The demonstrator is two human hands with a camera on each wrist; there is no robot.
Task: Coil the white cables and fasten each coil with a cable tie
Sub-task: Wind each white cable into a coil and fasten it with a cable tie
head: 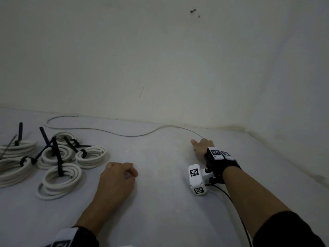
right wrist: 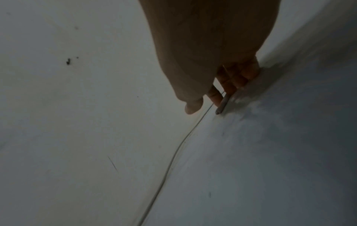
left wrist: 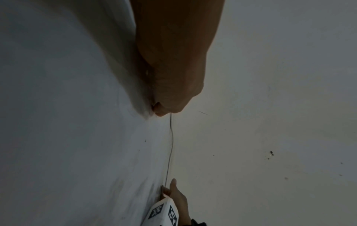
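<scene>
A loose white cable (head: 99,130) snakes along the back of the white table (head: 160,202) from the far left to my right hand (head: 202,147). That hand grips the cable near its end; in the right wrist view the cable's tip (right wrist: 222,105) pokes out past the fingers (right wrist: 233,79), and the rest of the cable (right wrist: 170,165) trails away. My left hand (head: 117,177) rests on the table mid-front with its fingers curled under and holds nothing. The left wrist view shows this curled left hand (left wrist: 173,76), the cable (left wrist: 171,145) and the right hand (left wrist: 177,197) beyond.
Several coiled white cables (head: 60,180) bound with black cable ties (head: 57,157) lie grouped at the left of the table. A pale wall (head: 160,59) rises right behind the table. A black wire (head: 229,196) runs from the wrist camera along my right forearm.
</scene>
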